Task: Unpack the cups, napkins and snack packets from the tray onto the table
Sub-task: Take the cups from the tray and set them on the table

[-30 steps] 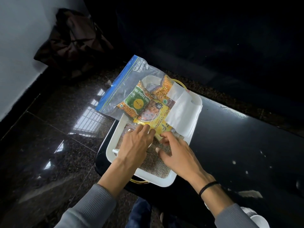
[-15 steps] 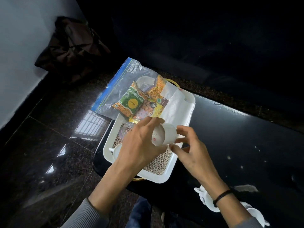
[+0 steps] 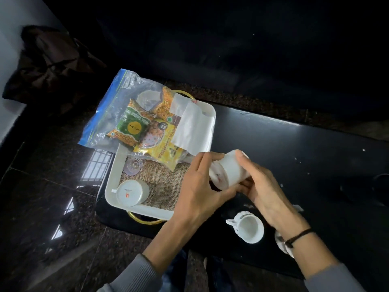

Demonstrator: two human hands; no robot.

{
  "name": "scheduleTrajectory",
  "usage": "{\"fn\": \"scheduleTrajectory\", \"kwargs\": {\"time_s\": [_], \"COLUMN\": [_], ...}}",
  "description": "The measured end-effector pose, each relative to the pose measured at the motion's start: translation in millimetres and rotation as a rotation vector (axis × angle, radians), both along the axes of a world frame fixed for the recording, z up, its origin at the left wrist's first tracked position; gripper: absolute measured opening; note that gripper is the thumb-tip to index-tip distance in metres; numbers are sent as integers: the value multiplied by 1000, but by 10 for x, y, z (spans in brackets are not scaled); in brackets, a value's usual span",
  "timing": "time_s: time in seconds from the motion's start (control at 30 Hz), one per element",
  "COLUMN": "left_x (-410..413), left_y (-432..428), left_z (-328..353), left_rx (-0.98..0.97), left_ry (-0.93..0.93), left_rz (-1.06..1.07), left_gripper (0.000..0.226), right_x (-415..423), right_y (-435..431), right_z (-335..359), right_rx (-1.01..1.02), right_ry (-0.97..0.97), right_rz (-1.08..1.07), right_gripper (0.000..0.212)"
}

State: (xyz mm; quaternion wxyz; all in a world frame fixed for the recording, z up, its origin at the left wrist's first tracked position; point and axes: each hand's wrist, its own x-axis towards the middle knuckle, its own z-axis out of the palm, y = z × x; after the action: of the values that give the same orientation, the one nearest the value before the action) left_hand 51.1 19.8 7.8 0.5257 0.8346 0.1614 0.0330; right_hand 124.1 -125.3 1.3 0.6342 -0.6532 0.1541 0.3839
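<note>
I have both hands on one white cup (image 3: pixel 230 171), held on its side in the air with its mouth turned toward my left hand (image 3: pixel 197 186). The left hand's fingers curl around the mouth end. My right hand (image 3: pixel 263 186) grips the base end, thumb on top. The cup hangs over the black table (image 3: pixel 294 144), just off the tray's right edge.

Left of the left hand sits the white tray (image 3: pixel 110 186) with a burlap mat (image 3: pixel 162 186). On the mat are an upturned cup (image 3: pixel 130 192) and, just beyond it, a clear glass (image 3: pixel 132 166). Beyond the left hand's fingertips a zip bag (image 3: pixel 109 114) of snack packets (image 3: pixel 131 128) lies across the tray's far end and overhangs its left rim. A white napkin (image 3: pixel 191 127) lies over the bag's right side.

Nearer me than the right hand, a second cup (image 3: pixel 249 228) stands upright on the table, handle pointing left. A white thing (image 3: pixel 281 244) shows under my right wrist, and I cannot tell what it is.
</note>
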Motion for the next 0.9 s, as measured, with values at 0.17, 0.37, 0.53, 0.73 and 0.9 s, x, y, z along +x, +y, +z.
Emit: {"fn": "scheduleTrajectory", "kwargs": {"time_s": [0.17,0.37,0.53,0.73,0.9], "left_x": [96,304,443,541,528], "left_y": [-79,-100,-176,-292,-311], "left_z": [-46,-201,-374,-482,-586], "left_rx": [-152,-143,-31,44,-5], "left_ry": [74,253,317,244,246], "left_rz": [-144,-38,-255,-455,-378], "left_gripper": [53,28,55,35,18], "right_x": [107,177,180,207,194], "right_y": [-344,-775,-906,-896,-953], "right_z": [-15,-21,-73,-180,-277], "right_rx": [-86,-289,-398,-373,-374], "right_ry": [-81,-335,-479,-554,-577], "right_rz": [14,284,496,709,707], "right_gripper": [65,70,84,79,77]}}
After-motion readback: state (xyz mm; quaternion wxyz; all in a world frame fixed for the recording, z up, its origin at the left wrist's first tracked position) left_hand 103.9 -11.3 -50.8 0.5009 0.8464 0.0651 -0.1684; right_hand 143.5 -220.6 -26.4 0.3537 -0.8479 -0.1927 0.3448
